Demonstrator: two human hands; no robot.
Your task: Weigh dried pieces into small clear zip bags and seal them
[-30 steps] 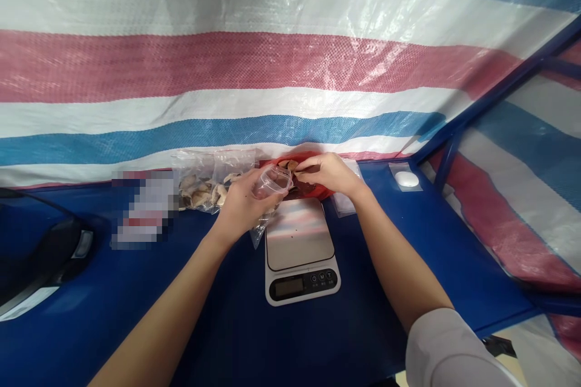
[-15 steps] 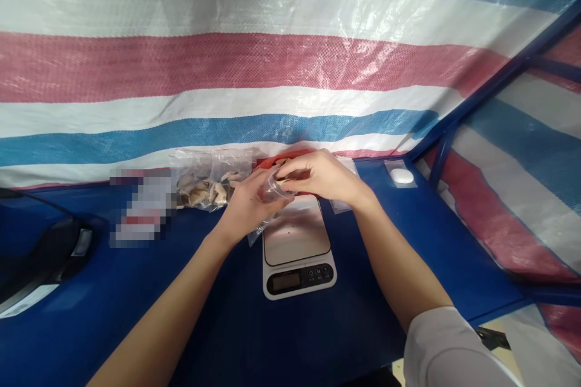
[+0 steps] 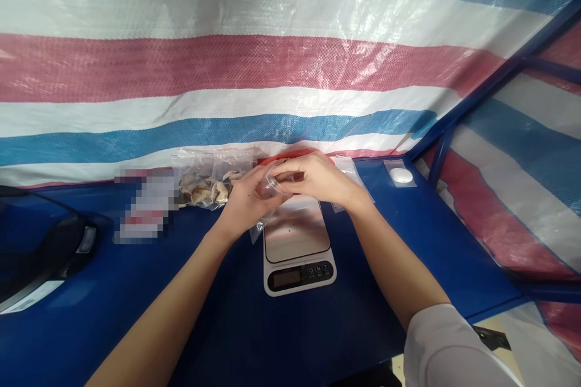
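My left hand [image 3: 247, 202] is closed round a clear plastic bag [image 3: 259, 228], whose lower corner hangs beside the scale. The fingers of my right hand [image 3: 313, 178] are bent together at the mouth of this bag, and whatever they hold is hidden. Below both hands lies a white kitchen scale [image 3: 297, 242] with a dark display and buttons on its near edge. Just behind my hands an orange-red basket or bowl [image 3: 302, 152] shows only its rim. Clear bags of dried, pale brown pieces [image 3: 202, 190] lie left of my left hand.
Flat clear bags [image 3: 349, 178] lie right of my right hand. Farther right is a white rounded object [image 3: 401, 175] on a small clear packet. A black device [image 3: 59, 254] stands at the left on the blue table [image 3: 254, 332]. Striped sheeting [image 3: 227, 66] hangs behind.
My right fingers have moved down and left into the bag's mouth. The pale piece seen at their tips is now out of sight. My left hand keeps its grip on the bag.
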